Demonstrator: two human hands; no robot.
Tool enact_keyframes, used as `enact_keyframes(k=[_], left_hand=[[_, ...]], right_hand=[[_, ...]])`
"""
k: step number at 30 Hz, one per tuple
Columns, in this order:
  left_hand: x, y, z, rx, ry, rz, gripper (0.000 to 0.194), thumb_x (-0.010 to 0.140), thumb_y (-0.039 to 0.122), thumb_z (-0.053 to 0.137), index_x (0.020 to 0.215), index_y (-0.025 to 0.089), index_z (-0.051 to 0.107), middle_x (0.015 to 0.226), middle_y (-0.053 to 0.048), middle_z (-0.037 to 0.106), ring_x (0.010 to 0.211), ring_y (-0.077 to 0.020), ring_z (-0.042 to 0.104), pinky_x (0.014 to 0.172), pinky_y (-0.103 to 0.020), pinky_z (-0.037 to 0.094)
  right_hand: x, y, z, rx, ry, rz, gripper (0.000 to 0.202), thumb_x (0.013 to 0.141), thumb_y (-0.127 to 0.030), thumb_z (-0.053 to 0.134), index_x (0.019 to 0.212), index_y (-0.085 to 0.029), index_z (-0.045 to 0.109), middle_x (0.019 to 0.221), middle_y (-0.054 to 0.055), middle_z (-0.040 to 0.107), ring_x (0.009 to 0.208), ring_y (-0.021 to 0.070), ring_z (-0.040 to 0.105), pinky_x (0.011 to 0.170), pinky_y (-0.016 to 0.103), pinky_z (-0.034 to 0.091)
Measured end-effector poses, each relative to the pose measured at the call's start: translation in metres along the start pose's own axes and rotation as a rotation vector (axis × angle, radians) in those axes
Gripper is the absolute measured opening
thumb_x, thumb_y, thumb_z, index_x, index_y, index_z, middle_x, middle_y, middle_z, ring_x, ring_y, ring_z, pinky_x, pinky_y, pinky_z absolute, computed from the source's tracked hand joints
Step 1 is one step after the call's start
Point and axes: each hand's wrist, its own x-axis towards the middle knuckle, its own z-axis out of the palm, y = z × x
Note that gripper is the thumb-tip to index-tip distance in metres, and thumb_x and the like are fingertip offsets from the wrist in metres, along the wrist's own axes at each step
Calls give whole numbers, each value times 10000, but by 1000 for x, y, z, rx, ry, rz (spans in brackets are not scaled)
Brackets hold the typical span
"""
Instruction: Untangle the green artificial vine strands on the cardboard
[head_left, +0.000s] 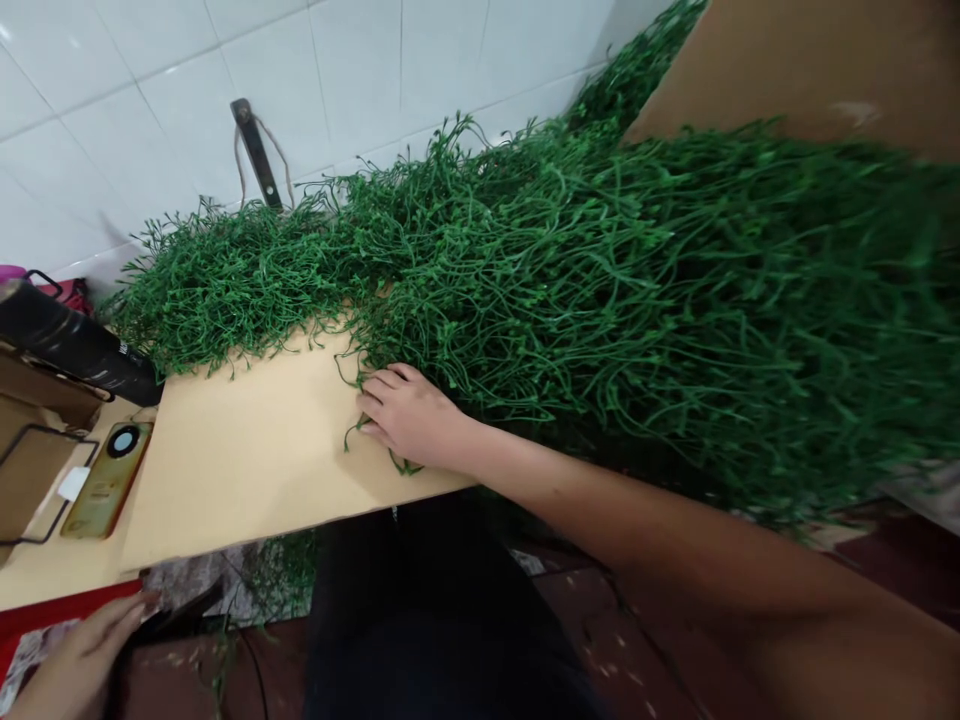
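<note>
My right hand (411,415) lies over a few thin green stems on a tan cardboard sheet (247,460), its fingers bent and pressed close together at the edge of a large pile of green artificial stems (570,270). What its fingers hold, if anything, is hidden beneath them. Low at the left, my left hand (86,650) is below the cardboard's front edge, its fingertips beside a dark, blurred object (184,610). Whether it grips that object is unclear.
A phone (107,480) lies left of the cardboard, near a black bottle (75,340) and a wire frame (46,480). A white tiled wall (360,70) with a dark bracket (256,155) stands behind. Another brown cardboard piece (810,70) leans at the upper right.
</note>
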Motion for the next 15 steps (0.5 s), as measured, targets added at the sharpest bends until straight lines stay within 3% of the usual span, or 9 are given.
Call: enact_keyframes(k=[1,3,6,8,11,15], left_hand=[[1,14,-12,-80,-7,-57,225,597,599,449,682,603,658,831,219,693,900,-256,685,809,-390,543],[9,52,-39,-141,-114,-24,238,509,647,479,678,625,645,853,243,689,955,-256,666,879,-365,502],[42,121,-72,-125,-155,183,216,562,585,521,699,555,686,838,173,714,858,-234,672,808,-363,525],[75,166,-78,-150,-117,347,211,619,522,543,707,438,716,822,91,721,824,-214,655,781,-345,521],[132,230,-58,-184,9,487,312,701,440,525,845,239,714,914,-42,701,875,-215,626,844,-345,486],[193,304,0,11,59,737,333,768,283,522,1028,139,673,1091,-121,634,1025,-233,579,937,-355,431]], right_hand=[[0,0,1,4,1,-2,341,890,-324,413,1083,-110,595,1130,113,574,1137,254,463,1024,399,277],[1,0,2,14,4,-6,343,889,-327,413,1084,-111,595,1123,114,573,1125,255,467,1012,399,289],[1,-2,3,39,13,4,345,892,-326,406,1076,-106,598,1124,121,570,1109,251,472,995,395,302],[2,-3,5,58,23,19,349,893,-326,404,1078,-104,600,1137,128,565,1118,249,463,995,393,299],[3,-4,7,81,48,24,355,894,-336,401,1074,-107,604,1149,131,563,1123,246,455,991,390,299],[5,-3,8,106,77,37,350,891,-346,406,1052,-115,614,1126,120,576,1078,235,472,956,383,324]])
